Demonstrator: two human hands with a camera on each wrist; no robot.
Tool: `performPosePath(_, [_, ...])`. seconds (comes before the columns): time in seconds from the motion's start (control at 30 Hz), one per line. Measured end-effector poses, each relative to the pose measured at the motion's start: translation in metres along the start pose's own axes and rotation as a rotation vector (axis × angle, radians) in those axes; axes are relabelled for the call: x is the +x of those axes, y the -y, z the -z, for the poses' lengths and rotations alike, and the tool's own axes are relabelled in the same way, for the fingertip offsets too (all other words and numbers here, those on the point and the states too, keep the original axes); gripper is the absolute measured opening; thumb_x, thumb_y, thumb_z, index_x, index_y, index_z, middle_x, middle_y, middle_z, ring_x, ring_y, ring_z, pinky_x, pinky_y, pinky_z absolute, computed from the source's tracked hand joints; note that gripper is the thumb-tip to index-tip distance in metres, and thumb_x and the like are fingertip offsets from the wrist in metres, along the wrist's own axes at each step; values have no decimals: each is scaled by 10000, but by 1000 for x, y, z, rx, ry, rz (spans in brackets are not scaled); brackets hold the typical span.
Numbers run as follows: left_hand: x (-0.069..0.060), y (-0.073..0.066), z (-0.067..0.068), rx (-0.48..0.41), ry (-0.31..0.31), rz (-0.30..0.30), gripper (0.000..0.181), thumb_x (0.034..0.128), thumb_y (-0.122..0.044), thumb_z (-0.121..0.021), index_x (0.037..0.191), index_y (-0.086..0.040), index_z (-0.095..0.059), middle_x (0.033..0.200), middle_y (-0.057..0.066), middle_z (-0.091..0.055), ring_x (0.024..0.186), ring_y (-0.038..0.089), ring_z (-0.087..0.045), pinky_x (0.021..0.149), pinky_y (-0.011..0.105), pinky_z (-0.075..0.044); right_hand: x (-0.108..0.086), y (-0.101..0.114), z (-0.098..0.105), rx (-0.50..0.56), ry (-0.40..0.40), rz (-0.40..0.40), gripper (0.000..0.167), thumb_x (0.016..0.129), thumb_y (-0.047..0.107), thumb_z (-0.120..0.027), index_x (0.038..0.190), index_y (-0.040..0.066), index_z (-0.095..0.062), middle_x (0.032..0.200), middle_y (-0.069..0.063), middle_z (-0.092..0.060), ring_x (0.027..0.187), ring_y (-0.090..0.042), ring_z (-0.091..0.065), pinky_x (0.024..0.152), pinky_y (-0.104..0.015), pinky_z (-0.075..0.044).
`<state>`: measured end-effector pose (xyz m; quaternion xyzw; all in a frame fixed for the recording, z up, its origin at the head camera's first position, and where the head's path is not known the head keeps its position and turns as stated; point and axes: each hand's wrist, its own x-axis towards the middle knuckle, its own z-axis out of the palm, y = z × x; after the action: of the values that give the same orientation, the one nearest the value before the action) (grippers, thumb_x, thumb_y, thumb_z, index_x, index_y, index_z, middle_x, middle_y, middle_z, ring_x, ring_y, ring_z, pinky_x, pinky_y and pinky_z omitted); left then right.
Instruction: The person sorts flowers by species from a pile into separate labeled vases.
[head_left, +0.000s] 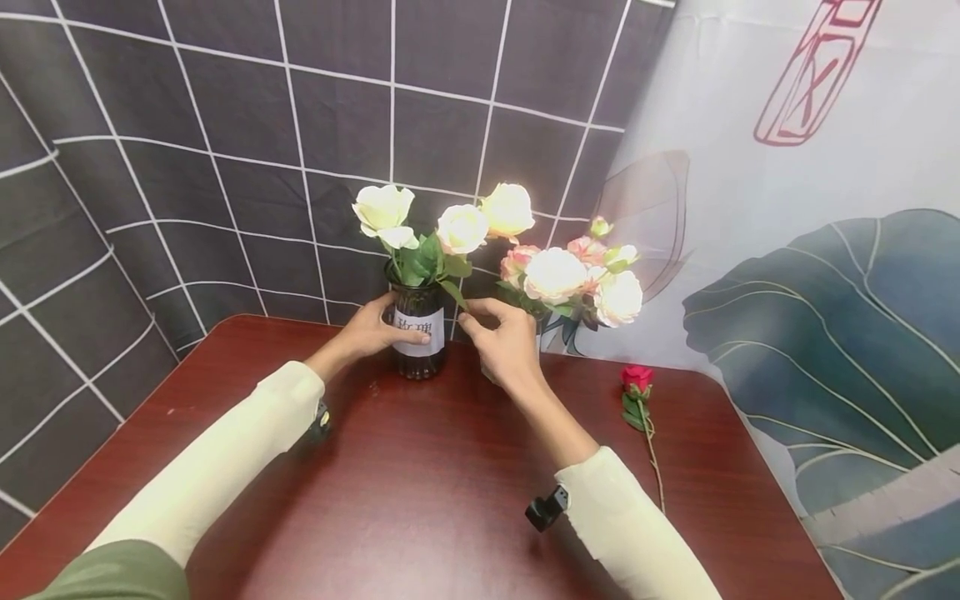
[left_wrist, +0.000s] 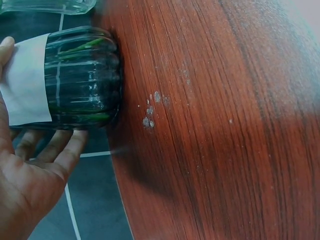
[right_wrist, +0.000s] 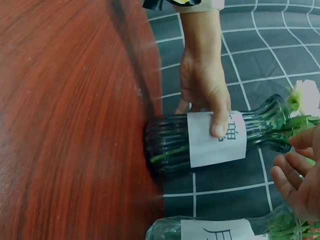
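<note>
A dark ribbed glass vase (head_left: 420, 365) with a white paper label (right_wrist: 200, 145) stands upright near the table's back edge. It holds pale cream roses (head_left: 462, 229) with green leaves. My left hand (head_left: 378, 325) grips the vase from the left, thumb across the label and fingers behind. At the vase's right side, my right hand (head_left: 506, 337) pinches the tip of a drooping green leaf (head_left: 453, 292) between thumb and forefinger. In the right wrist view, my right hand (right_wrist: 305, 175) is beside the vase mouth, its other fingers loosely bent.
A second, clear labelled vase (right_wrist: 215, 229) stands to the right, holding pink and white flowers (head_left: 555, 275). One red rose (head_left: 637, 379) with a long stem lies on the right of the brown table (head_left: 375, 500). Dark gridded cloth (head_left: 337, 125) hangs behind.
</note>
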<state>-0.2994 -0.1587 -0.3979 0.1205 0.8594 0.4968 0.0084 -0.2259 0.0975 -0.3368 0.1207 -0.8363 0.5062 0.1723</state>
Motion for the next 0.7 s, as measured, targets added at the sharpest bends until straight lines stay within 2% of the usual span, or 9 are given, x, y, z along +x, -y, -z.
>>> performPosePath(0.07, [-1,-1,-1,-6,-2,5,865,881,-345,-983,1591,-87,-562,1381,222,-752,1338,395,-677,1236,584,-492,-4,-1,4,8,12,-14,189,994,189,-825,1169,144,-881,1005,-65,-876,606,-102,-633,618,-251,-506])
performPosePath(0.17, [-1,0,-1,-15,0,7,868,878,-345,-986,1592,-86,-566,1378,224,-756,1339,397,-679,1238,588,-490,-10,-4,10,16,33,-26,207,1004,190,-818,1198,142,-874,1005,-80,-869,579,-106,-638,606,-246,-511])
performPosePath(0.23, [-2,-1,-2,-16,-3,9,875,876,-343,-985,1598,-82,-565,1378,229,-757,1341,403,-679,1239,597,-489,-12,-7,15,-4,44,-20,220,1007,197,-816,1213,148,-874,1033,-71,-878,676,-116,-724,706,-257,-560])
performPosePath(0.33, [0,1,-1,-5,-9,5,886,866,-362,-986,1595,-79,-569,1367,225,-764,1329,400,-681,1230,604,-494,-16,-9,24,-40,61,-5,228,1012,200,-817,1226,149,-874,1077,-55,-886,831,-186,-825,797,-344,-640])
performPosePath(0.4, [3,6,0,-6,-18,-10,899,836,-405,-1006,1568,-84,-594,1320,204,-783,1275,377,-698,1179,582,-528,-19,-11,29,-66,69,0,236,1009,206,-823,1233,153,-875,1123,-42,-888,955,-209,-853,888,-397,-671])
performPosePath(0.47, [4,9,2,-5,-19,-17,920,809,-448,-1021,1549,-89,-609,1289,187,-793,1243,363,-703,1156,581,-537,-23,-13,35,-87,79,-1,238,1011,206,-825,1239,153,-874,1141,-45,-886,1005,-222,-852,914,-432,-682])
performPosePath(0.5, [9,16,2,-17,-20,-32,928,790,-474,-1031,1535,-100,-623,1259,168,-804,1211,345,-713,1125,557,-554,-24,-15,37,-93,86,-1,240,1014,204,-825,1241,145,-873,1145,-51,-885,1009,-231,-848,918,-445,-684])
performPosePath(0.7, [9,16,2,-11,-19,-16,921,794,-455,-1030,1538,-97,-621,1279,176,-804,1242,367,-713,1147,574,-544,-34,-27,53,-159,99,15,215,1005,185,-842,1206,122,-881,1110,-70,-889,982,-241,-854,878,-395,-685])
